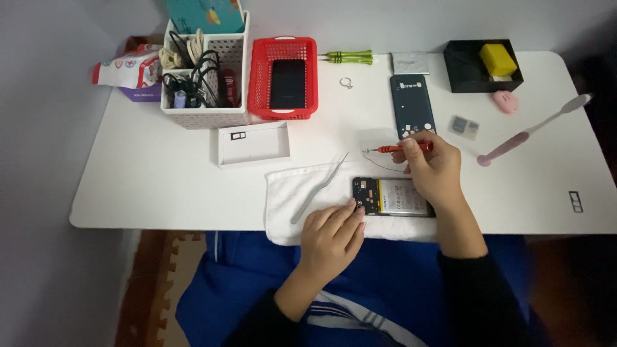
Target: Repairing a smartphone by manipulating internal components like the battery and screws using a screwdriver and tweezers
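An opened phone [389,196] with its circuit board and battery showing lies on a white cloth [292,193] at the table's near edge. My left hand [333,232] rests fingers down on the cloth, its fingertips touching the phone's left end. My right hand [432,167] hovers over the phone's right part and grips a small red-handled screwdriver [398,148], held level with its tip pointing left. Metal tweezers [319,187] lie slanted on the cloth, just left of the phone. The phone's dark back cover [411,106] lies beyond my right hand.
A small white tray [252,143], a red basket [283,77] with a dark phone, a white organiser of cables [202,77], green screwdrivers [350,58], a ring [346,82], a black box with a yellow block [483,64], a pink brush [533,128] sit on the white table [148,173].
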